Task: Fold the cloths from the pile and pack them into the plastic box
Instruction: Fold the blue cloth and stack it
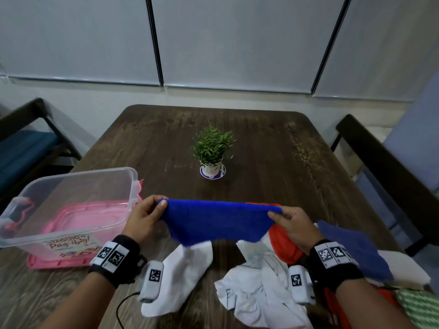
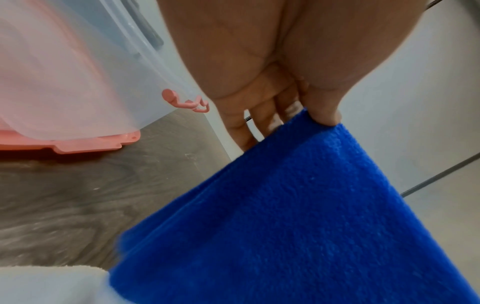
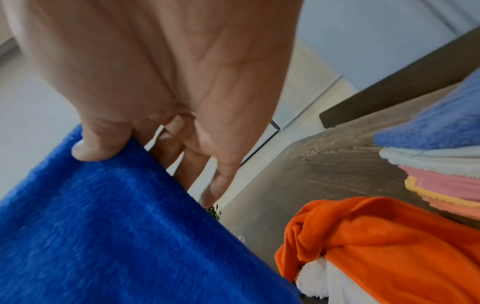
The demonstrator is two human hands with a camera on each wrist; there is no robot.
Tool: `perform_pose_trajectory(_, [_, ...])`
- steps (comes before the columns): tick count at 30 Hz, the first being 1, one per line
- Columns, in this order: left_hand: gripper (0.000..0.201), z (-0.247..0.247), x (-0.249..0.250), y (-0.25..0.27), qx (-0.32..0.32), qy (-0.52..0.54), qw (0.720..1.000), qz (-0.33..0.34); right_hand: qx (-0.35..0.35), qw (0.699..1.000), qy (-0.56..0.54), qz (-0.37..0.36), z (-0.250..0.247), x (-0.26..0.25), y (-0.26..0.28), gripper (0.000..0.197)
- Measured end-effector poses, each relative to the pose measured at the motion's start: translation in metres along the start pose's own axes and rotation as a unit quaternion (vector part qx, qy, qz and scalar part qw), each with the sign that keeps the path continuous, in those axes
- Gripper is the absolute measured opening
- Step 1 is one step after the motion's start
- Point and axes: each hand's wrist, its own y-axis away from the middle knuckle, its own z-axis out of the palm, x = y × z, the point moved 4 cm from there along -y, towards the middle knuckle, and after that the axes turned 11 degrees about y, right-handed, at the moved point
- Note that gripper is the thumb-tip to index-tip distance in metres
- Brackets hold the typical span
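A bright blue cloth (image 1: 217, 223) hangs stretched in the air between my two hands above the table's near part. My left hand (image 1: 148, 216) pinches its left top corner, thumb in front (image 2: 324, 115). My right hand (image 1: 286, 220) pinches the right top corner, thumb on the blue cloth (image 3: 130, 226). The clear plastic box (image 1: 71, 186) stands at the left on its pink lid (image 1: 47, 263). The pile lies at the right: an orange cloth (image 1: 283, 243), a lighter blue cloth (image 1: 351, 250), white cloths (image 1: 259, 290).
A small potted plant (image 1: 212, 150) stands in the middle of the wooden table (image 1: 273, 162). Dark chairs stand on both sides. A white cloth (image 1: 180, 274) lies under the blue one. The right wrist view shows stacked pink, yellow and white cloths (image 3: 441, 181).
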Motion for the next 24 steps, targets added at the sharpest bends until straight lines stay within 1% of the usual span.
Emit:
perform_pose_trajectory(1, [0.015, -0.002, -0.001, 0.001, -0.003, 0.0, 1.0, -0.003, 0.008, 1.0, -0.016, -0.004, -0.001, -0.001, 0.001, 0.027])
perform_pose_trajectory(2, [0.015, -0.004, -0.001, 0.002, -0.005, -0.001, 1.0, -0.008, 0.012, 0.999, -0.03, -0.001, -0.002, 0.001, 0.001, 0.047])
perform_pose_trajectory(3, [0.015, -0.005, -0.002, 0.003, -0.007, 0.002, 1.0, -0.013, 0.008, 0.999, -0.043, 0.006, -0.003, 0.002, 0.001, 0.062])
perform_pose_trajectory(4, [0.017, -0.007, -0.002, 0.005, -0.006, 0.005, 1.0, -0.023, 0.005, 0.998, -0.057, 0.013, -0.004, 0.002, 0.001, 0.068])
perform_pose_trajectory(5, [0.018, -0.007, -0.002, 0.007, -0.007, 0.009, 0.999, -0.032, 0.001, 0.997, -0.071, 0.021, -0.004, 0.002, 0.002, 0.063])
perform_pose_trajectory(8, [0.018, -0.006, 0.0, 0.01, -0.002, -0.002, 0.998, -0.057, -0.007, 0.991, -0.115, 0.062, -0.004, 0.005, 0.002, 0.029])
perform_pose_trajectory(9, [0.017, -0.007, -0.002, 0.01, 0.005, -0.01, 0.998, -0.069, -0.001, 0.991, -0.115, 0.073, -0.002, 0.006, 0.002, 0.022])
perform_pose_trajectory(13, [0.016, -0.006, -0.015, 0.01, 0.037, -0.03, 0.993, -0.111, 0.033, 0.986, -0.105, 0.128, 0.017, 0.007, 0.003, 0.012])
perform_pose_trajectory(16, [0.016, 0.019, -0.021, 0.019, 0.052, -0.013, 0.988, -0.144, 0.049, 0.981, -0.091, 0.164, 0.042, 0.009, 0.0, 0.015])
perform_pose_trajectory(19, [0.018, 0.059, -0.022, 0.031, 0.018, 0.006, 0.987, -0.157, 0.026, 0.986, -0.083, 0.141, 0.078, -0.001, -0.003, 0.015])
perform_pose_trajectory(21, [0.017, 0.082, -0.023, 0.037, -0.014, 0.004, 0.988, -0.156, 0.01, 0.993, -0.06, 0.105, 0.098, -0.009, -0.005, 0.014])
perform_pose_trajectory(24, [0.013, 0.097, -0.023, 0.036, -0.032, -0.033, 0.992, -0.12, -0.005, 0.999, -0.024, 0.047, 0.111, -0.025, -0.008, 0.013])
